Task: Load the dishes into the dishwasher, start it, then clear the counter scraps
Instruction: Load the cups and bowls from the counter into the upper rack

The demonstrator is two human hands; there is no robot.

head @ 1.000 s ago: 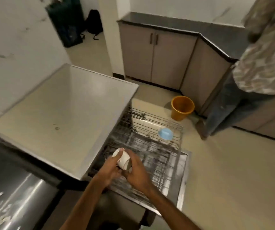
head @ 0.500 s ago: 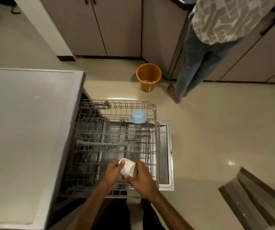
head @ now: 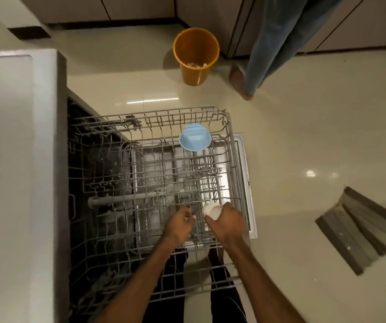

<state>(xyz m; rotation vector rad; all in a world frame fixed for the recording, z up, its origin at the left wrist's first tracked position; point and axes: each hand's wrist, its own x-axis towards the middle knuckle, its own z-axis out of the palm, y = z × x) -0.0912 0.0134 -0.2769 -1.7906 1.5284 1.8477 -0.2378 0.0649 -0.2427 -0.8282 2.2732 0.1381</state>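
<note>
Above the grey wire rack [head: 154, 117], the right hand [head: 227, 221] curls round a white cup [head: 210, 209] by the rack's right side. The left hand [head: 178, 226] sits just beside it, fingers loosely bent, holding nothing. Fingers hide most of the cup. A smooth blue bowl [head: 194, 139] lies upside down at the rack's far edge, and a round orange bucket [head: 195, 54] stands beyond.

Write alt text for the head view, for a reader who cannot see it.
From above, a right hand grips a white cup at the pulled-out dishwasher rack, the left hand beside it empty. A blue bowl sits upside down at the rack's far edge; an orange bucket and another person's legs stand on the floor beyond.
</note>
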